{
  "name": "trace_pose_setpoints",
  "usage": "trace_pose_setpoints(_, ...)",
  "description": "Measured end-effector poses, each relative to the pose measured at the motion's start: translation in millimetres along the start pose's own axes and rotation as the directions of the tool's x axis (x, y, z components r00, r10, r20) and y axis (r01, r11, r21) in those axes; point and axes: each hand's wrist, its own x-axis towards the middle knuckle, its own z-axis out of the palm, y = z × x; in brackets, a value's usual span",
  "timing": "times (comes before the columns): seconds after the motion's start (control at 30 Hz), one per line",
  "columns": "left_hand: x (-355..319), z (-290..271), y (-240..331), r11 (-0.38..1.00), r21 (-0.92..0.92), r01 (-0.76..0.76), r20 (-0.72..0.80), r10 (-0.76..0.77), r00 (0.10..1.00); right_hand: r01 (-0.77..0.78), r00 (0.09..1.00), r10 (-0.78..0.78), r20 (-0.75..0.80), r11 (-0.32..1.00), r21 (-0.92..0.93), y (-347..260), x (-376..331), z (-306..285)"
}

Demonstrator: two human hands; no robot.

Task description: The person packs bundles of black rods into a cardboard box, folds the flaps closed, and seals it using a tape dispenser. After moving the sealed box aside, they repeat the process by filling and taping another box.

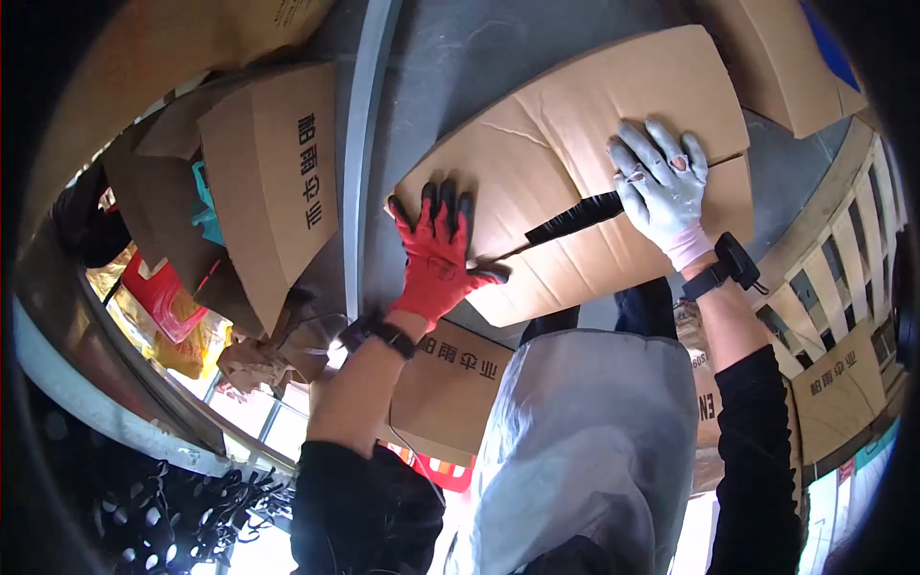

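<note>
A flattened brown cardboard box (565, 144) lies in front of me on a dark grey surface. A strip of black tape (575, 218) runs along its middle seam, and a narrow slit continues to the right edge. My left hand (436, 254), in a red glove with black fingertips, rests on the left end of the cardboard with its fingers spread. On the right part my right hand (661, 187), in a pale grey, worn glove, lies with its fingers stretched out. Neither hand grips anything. Both wrists carry black straps.
An open cardboard box (273, 182) with a teal item inside stands at the left. Beside it runs a grey metal bar (366, 144). Slatted wood (834, 278) stands at the right, below another carton (776, 57). A closed carton (446, 388) sits near my legs.
</note>
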Motion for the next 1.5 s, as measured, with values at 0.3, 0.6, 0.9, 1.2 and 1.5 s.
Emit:
trace_pose_setpoints(0.3, -3, 2, 18, 0.992, 0.093, 0.091, 0.214, -0.109, 0.971, 0.041, 0.998, -0.039, -0.04, 0.998, 0.042, 6, -9, 4)
trace_pose_setpoints(0.6, 58, -62, 29, 0.952, -0.147, 0.269, 0.14, -0.249, 0.958, 0.007, 0.998, 0.001, -0.056, 0.989, 0.15, 15, -17, 3)
trace_pose_setpoints(0.9, 157, 7, 36, 0.869, -0.322, 0.375, -0.292, -0.468, 0.834, 0.003, 0.998, 0.004, -0.067, 0.995, 0.1, 22, -15, 9)
trace_pose_setpoints(1.2, 139, -1, 25, 0.94, -0.223, 0.26, -0.377, -0.329, 0.866, 0.099, 0.965, -0.158, 0.209, 0.959, 0.266, 28, -12, -14)
trace_pose_setpoints(1.5, 67, -23, 38, 0.998, -0.037, 0.056, -0.005, -0.057, 0.998, 0.054, 0.938, -0.154, 0.311, 0.95, 0.309, 31, -8, -18)
